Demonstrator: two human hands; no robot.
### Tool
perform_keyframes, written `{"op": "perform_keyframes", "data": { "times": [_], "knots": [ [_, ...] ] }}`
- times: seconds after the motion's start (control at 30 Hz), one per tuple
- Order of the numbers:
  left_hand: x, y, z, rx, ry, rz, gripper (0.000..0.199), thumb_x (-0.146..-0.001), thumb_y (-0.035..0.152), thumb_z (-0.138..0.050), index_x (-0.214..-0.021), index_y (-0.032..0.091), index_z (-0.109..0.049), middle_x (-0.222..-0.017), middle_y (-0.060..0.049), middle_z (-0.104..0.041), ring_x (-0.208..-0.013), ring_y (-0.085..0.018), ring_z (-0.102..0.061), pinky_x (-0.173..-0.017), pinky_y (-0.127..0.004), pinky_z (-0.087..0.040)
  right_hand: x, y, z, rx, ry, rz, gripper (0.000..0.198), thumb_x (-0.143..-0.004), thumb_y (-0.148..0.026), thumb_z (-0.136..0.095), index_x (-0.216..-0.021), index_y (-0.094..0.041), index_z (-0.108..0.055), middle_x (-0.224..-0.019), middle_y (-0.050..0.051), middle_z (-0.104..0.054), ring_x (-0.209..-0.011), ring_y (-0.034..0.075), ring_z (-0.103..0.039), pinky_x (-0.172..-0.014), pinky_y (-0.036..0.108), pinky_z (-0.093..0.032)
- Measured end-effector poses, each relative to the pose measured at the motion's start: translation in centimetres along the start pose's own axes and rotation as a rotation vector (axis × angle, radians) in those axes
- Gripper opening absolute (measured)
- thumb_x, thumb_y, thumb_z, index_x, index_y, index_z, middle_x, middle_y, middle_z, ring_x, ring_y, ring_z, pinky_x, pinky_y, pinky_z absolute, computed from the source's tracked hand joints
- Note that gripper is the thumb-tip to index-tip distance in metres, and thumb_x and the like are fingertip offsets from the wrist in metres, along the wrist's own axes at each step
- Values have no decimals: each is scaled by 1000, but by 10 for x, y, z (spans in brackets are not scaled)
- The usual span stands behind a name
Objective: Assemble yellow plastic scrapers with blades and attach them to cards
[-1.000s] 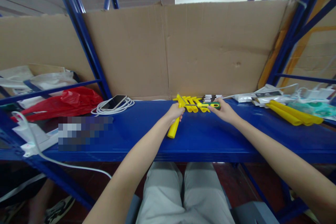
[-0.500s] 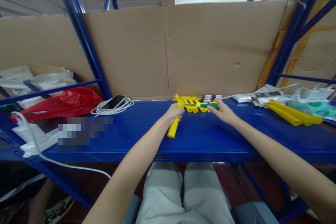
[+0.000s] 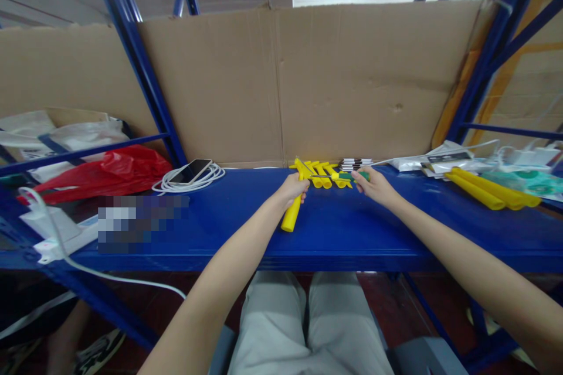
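My left hand (image 3: 294, 188) is closed around a yellow plastic handle (image 3: 290, 218) that has a round tube-like grip and a wider head at its far end. In my right hand (image 3: 372, 183) is a screwdriver (image 3: 336, 176) with a green and yellow grip, my fingers wrapped about the back of that grip. Its metal shaft points left, and the tip meets the head of the yellow handle just above my left hand. The exact contact point is too small to make out. Several similar yellow handles (image 3: 326, 182) lie in a row right behind, partly hidden by the screwdriver.
Small black-and-white packs (image 3: 355, 163) sit by the cardboard back panel (image 3: 352, 82). Yellow tubes (image 3: 477, 190) and white packets (image 3: 453, 159) lie at the right. On the left are a phone (image 3: 191, 171) with a coiled white cable, a red bag (image 3: 114, 170) and a power strip (image 3: 65, 240).
My right fingers have shifted and opened slightly along the screwdriver's grip, and the screwdriver has moved a touch to the right. The left hand and yellow handle have barely moved.
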State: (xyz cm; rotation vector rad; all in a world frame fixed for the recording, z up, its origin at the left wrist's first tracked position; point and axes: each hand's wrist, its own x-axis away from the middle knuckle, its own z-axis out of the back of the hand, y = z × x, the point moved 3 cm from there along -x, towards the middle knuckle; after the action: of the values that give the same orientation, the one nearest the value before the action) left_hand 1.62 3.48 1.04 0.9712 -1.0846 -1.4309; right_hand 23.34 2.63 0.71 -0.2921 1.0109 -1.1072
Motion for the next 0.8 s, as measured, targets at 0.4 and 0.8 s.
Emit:
{"op": "perform_keyframes", "data": {
  "times": [0.4, 0.8],
  "knots": [
    [0, -3, -7, 37, -70, 27, 16, -75, 1, -43, -73, 17, -42, -43, 9, -39, -31, -5, -36, -36, -17, -28, 3, -5, -3, -450, -77, -283, 50, -72, -68, -51, -80, -19, -51, -39, -4, -47, -29, 9, -40, -29, 20, -24],
    [-2, -6, -5, 70, -82, 76, 16, -76, 1, -42, -77, 17, -44, -44, 10, -37, -32, -5, -35, -37, -17, -28, 4, -4, -8, -592, -130, -310, 53, -56, -42, -74, -85, -24, -34, -48, -12, -44, -32, 3, -29, -34, 15, -16]
  ]
}}
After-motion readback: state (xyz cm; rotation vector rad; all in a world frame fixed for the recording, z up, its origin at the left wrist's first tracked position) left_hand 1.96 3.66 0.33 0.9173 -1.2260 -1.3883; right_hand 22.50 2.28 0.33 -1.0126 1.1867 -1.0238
